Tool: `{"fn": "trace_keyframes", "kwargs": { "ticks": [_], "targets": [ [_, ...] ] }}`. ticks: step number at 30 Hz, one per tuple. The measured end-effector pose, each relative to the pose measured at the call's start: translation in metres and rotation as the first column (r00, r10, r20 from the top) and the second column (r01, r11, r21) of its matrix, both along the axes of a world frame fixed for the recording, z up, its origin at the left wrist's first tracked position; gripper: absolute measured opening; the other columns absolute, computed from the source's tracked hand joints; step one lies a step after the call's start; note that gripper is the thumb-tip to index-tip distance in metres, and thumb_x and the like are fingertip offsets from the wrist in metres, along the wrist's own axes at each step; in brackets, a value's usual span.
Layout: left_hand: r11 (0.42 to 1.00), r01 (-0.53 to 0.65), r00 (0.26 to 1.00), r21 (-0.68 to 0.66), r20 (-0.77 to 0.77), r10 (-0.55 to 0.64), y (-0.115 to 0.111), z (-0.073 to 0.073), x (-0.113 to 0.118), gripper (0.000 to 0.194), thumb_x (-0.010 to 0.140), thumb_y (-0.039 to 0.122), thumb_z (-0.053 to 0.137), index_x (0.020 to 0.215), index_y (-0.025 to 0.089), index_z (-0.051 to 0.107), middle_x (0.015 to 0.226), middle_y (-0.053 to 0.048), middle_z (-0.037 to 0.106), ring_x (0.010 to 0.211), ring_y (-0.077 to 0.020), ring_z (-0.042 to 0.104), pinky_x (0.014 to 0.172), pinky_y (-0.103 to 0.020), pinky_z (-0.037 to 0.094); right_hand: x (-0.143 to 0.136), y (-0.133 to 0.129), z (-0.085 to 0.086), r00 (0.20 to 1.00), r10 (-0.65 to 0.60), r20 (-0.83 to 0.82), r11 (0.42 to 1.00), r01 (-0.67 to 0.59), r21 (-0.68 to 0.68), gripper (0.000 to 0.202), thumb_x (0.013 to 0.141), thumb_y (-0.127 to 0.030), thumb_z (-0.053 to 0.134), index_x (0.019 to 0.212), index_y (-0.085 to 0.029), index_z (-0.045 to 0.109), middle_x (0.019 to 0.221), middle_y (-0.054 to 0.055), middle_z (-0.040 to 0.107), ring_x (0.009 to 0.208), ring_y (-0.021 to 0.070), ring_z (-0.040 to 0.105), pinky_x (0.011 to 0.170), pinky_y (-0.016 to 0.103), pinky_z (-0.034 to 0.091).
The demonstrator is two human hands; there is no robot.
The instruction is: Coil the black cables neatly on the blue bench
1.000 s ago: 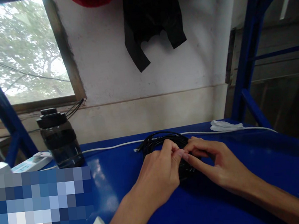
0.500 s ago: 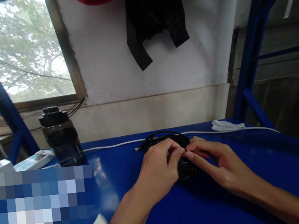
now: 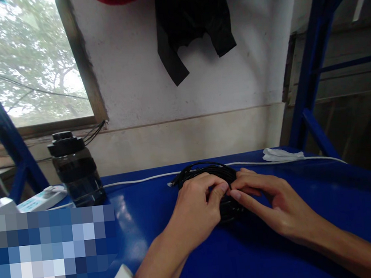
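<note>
A coiled black network cable lies on the blue table, partly hidden by both hands. Its clear plug end sticks out at the coil's left. My left hand rests over the coil's left side, thumb and forefinger pinched together near its middle; what is between them is hidden. From the right, my right hand reaches over the coil, thumb and forefinger closed on a thin black strand. The fingertips of the two hands are almost touching.
A dark water bottle and a white power strip stand at the left. A white cable runs along the table's back, past a crumpled white item. Blue frame posts rise at both sides. The lower left is pixelated.
Both hands stay at the coil. The fingertips have parted very slightly, and a bit more of the thin black strand shows at my right fingers.
</note>
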State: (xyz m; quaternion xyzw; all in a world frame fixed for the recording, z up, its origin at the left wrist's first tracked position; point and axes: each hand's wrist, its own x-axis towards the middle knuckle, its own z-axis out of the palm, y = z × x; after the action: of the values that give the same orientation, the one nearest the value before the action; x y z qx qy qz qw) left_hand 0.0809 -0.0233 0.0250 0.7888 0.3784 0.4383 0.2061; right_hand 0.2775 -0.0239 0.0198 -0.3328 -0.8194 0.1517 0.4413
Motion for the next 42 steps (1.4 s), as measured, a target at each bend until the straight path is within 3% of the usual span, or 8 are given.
{"fn": "trace_keyframes", "kwargs": {
  "ticks": [10,15,20,24,31,42],
  "targets": [
    [0.997,0.070,0.994,0.018,-0.089,-0.068,-0.0052,0.0057,-0.0035,0.029,0.103,0.018,0.051,0.107,0.025,0.079,0.101,-0.004,0.073,0.094,-0.0189,0.066,0.086,-0.030,0.048,-0.0009,0.0036,-0.0015,1.000,0.003,0.020,1.000,-0.003,0.027,0.021,0.101,-0.028,0.062,0.083,-0.024,0.072,0.068,-0.001,0.052,0.067,0.0188,0.049,0.072,0.035,0.037],
    [0.998,0.068,0.997,0.013,-0.029,-0.067,-0.0039,0.0047,-0.0032,0.025,0.100,0.017,0.056,0.107,0.023,0.079,0.105,-0.004,0.075,0.096,-0.0191,0.067,0.089,-0.030,0.049,-0.0006,0.0036,-0.0021,1.000,-0.012,0.025,1.000,0.011,0.019,0.021,0.102,-0.031,0.062,0.084,-0.024,0.070,0.068,-0.002,0.051,0.067,0.0191,0.048,0.073,0.035,0.036],
    [0.990,0.092,0.994,-0.110,0.077,-0.084,-0.0025,0.0031,-0.0019,0.014,0.098,0.021,0.060,0.106,0.019,0.072,0.094,-0.002,0.074,0.071,-0.0127,0.065,0.066,-0.025,0.047,0.0001,0.0050,-0.0047,0.999,-0.031,0.035,0.999,0.031,0.012,0.020,0.102,-0.032,0.061,0.086,-0.024,0.068,0.068,-0.002,0.048,0.069,0.0190,0.047,0.071,0.035,0.036],
    [0.990,0.076,0.992,-0.117,0.112,-0.063,-0.0013,0.0038,-0.0019,0.006,0.096,0.023,0.064,0.098,0.018,0.066,0.086,0.001,0.070,0.060,-0.0087,0.058,0.056,-0.022,0.041,0.0009,0.0053,-0.0055,0.999,-0.022,0.031,1.000,0.021,0.020,0.017,0.102,-0.032,0.061,0.090,-0.024,0.069,0.071,-0.002,0.052,0.068,0.0186,0.049,0.071,0.035,0.036],
    [0.989,0.060,0.994,-0.138,0.096,-0.047,-0.0025,0.0054,-0.0021,0.011,0.096,0.022,0.065,0.092,0.016,0.073,0.083,0.000,0.072,0.065,-0.0095,0.060,0.063,-0.022,0.043,0.0003,0.0067,-0.0058,1.000,0.002,-0.005,0.998,-0.002,0.058,0.013,0.100,-0.029,0.064,0.089,-0.024,0.070,0.069,-0.004,0.051,0.067,0.0178,0.050,0.077,0.036,0.039],
    [0.994,0.065,0.996,-0.090,0.074,-0.058,-0.0052,0.0074,-0.0024,0.017,0.097,0.025,0.063,0.094,0.017,0.079,0.092,-0.004,0.079,0.081,-0.0163,0.069,0.075,-0.027,0.049,0.0005,0.0064,-0.0044,1.000,-0.017,-0.003,0.999,0.017,0.043,0.018,0.100,-0.031,0.063,0.086,-0.024,0.072,0.068,-0.003,0.051,0.066,0.0175,0.048,0.071,0.035,0.037]
  ]
}}
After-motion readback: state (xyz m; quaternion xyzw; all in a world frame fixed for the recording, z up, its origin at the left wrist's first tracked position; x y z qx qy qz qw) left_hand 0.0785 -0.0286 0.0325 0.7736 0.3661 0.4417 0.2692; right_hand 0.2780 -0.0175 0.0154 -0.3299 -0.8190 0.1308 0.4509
